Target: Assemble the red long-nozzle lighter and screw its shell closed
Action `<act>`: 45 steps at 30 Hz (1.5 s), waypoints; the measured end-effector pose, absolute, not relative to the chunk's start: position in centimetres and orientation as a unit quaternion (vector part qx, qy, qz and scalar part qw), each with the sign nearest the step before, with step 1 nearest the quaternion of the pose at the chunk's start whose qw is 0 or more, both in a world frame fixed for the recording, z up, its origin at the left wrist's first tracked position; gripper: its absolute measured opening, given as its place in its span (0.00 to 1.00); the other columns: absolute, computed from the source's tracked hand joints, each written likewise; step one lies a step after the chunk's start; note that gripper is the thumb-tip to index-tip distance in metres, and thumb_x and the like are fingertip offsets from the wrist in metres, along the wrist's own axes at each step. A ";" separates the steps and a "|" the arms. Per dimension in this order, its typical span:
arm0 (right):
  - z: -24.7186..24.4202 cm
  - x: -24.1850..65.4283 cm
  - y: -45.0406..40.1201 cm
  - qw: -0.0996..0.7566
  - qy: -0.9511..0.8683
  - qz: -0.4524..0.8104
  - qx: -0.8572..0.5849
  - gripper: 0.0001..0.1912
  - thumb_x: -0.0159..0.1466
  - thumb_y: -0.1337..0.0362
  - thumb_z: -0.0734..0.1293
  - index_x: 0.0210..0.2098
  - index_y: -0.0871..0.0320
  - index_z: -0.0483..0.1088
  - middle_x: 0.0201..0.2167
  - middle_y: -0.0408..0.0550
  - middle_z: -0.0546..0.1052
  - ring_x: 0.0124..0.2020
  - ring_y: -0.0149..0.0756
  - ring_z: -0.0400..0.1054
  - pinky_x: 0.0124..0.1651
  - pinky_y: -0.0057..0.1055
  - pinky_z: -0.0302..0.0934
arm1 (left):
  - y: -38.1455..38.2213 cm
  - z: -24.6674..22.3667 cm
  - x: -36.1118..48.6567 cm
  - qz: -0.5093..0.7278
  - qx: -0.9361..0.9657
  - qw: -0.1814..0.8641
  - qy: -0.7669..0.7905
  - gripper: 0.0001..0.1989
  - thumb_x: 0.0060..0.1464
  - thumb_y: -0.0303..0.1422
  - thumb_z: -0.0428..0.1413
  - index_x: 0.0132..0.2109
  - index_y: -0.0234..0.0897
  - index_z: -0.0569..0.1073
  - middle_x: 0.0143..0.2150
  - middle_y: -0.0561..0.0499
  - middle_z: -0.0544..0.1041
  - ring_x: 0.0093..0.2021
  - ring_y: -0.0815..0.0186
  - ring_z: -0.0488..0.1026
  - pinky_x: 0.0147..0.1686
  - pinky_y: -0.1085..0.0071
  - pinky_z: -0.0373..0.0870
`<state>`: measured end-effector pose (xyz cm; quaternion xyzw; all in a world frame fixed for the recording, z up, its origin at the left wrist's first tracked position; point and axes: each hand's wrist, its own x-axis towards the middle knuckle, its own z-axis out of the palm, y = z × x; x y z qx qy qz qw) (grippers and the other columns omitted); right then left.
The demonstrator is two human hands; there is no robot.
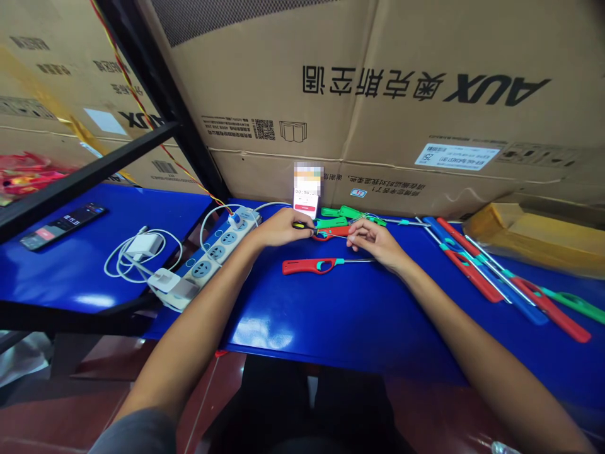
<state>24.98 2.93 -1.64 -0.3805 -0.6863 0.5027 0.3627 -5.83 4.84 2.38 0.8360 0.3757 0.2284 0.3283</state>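
Observation:
My left hand (286, 228) is closed around the black-and-yellow handle of a screwdriver (299, 226), whose thin shaft points right. My right hand (375, 243) is pinched at the far end of that shaft; whatever is between its fingertips is too small to make out. Just behind the shaft lies a red lighter (331, 234), partly hidden, with green lighters (333, 222) beyond it. Nearer to me on the blue table, a long-necked red lighter (307, 267) lies flat, its metal tube reaching under my right hand.
Several red, blue and green lighters (477, 277) lie at right, beside a brown cardboard piece (543, 236). A lit phone (306, 195) leans against a large carton (378, 126). At left are a power strip (222, 246), a white charger cable (118, 258) and another phone (63, 227).

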 end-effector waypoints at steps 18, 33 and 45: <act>-1.7 24.4 2.1 0.332 -0.757 0.383 -0.413 0.11 0.68 0.53 0.73 0.44 0.52 0.77 0.39 0.50 0.86 0.39 0.44 0.79 0.45 0.44 0.73 | 5.1 2.9 -6.8 0.177 0.847 0.332 0.377 0.14 0.59 0.41 0.58 0.39 0.39 0.86 0.35 0.52 0.85 0.35 0.64 0.76 0.40 0.66 0.68; -1.6 24.7 2.0 0.298 -0.815 0.252 -0.429 0.12 0.72 0.56 0.68 0.43 0.49 0.84 0.43 0.49 0.88 0.43 0.49 0.83 0.50 0.49 0.74 | 4.4 0.6 -4.5 0.122 0.879 0.208 0.412 0.11 0.54 0.34 0.63 0.43 0.41 0.87 0.35 0.48 0.84 0.30 0.62 0.73 0.33 0.65 0.59; -3.1 25.5 2.6 0.260 -0.874 0.128 -0.390 0.09 0.73 0.60 0.68 0.45 0.52 0.82 0.45 0.52 0.85 0.48 0.50 0.79 0.53 0.50 0.73 | 4.5 1.2 -4.9 0.095 0.888 0.165 0.419 0.12 0.58 0.41 0.66 0.43 0.39 0.85 0.39 0.48 0.85 0.35 0.62 0.77 0.34 0.66 0.60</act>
